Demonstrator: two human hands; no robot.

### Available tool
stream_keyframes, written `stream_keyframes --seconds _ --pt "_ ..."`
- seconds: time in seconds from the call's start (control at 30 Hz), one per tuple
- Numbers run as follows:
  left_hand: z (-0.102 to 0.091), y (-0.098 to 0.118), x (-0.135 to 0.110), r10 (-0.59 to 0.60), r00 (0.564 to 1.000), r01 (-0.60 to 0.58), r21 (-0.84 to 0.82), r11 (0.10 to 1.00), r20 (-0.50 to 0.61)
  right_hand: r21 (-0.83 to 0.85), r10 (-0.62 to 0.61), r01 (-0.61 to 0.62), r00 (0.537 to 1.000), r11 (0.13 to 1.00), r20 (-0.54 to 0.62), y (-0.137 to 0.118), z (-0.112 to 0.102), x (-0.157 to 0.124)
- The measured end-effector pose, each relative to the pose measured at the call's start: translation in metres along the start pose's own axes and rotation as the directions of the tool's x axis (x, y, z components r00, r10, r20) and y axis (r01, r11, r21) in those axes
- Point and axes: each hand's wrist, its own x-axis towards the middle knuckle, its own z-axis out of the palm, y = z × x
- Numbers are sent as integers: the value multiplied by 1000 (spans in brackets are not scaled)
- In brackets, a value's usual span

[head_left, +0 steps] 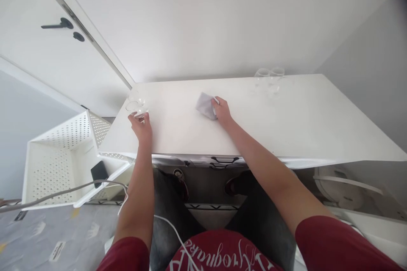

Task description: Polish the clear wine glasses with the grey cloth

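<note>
A clear wine glass stands near the left edge of a white table. My left hand has its fingers closed around the glass's base. Near the table's middle, my right hand grips a crumpled grey cloth and presses it on the tabletop. Two more clear wine glasses stand at the back right, against the wall.
A white perforated basket shelf stands left of the table, with a dark flat device in it. A white cable runs across my lap. A door with a dark handle is at upper left. A round white appliance sits lower right.
</note>
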Motion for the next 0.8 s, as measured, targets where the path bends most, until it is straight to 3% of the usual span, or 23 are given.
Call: stream_keyframes --seconds 0.23,0.37,0.47,0.57,0.63,0.7,0.8 --pt "-1 11 -5 89 996 -90 -28 996 -24 -43 -46 45 999 998 -10 -2 6 -3" --pt "-6 18 -9 135 991 -133 80 988 -22 -18 -18 18 999 1000 -29 -7 8 -7" --pt "-9 27 -19 209 976 -214 106 971 64 -46 -45 47 997 998 56 -7 9 -8" --pt "0 49 -30 298 936 -318 89 944 186 -1 -27 27 1000 1000 9 1 9 -4" --pt "19 73 -31 337 891 -367 47 929 303 91 25 -18 997 996 -76 10 8 4" --pt "50 94 -24 393 800 -442 3 897 454 179 39 -15 990 984 -132 20 4 14" --pt "107 109 -6 441 665 -489 -95 867 602 138 -103 125 982 983 -157 27 -5 27"
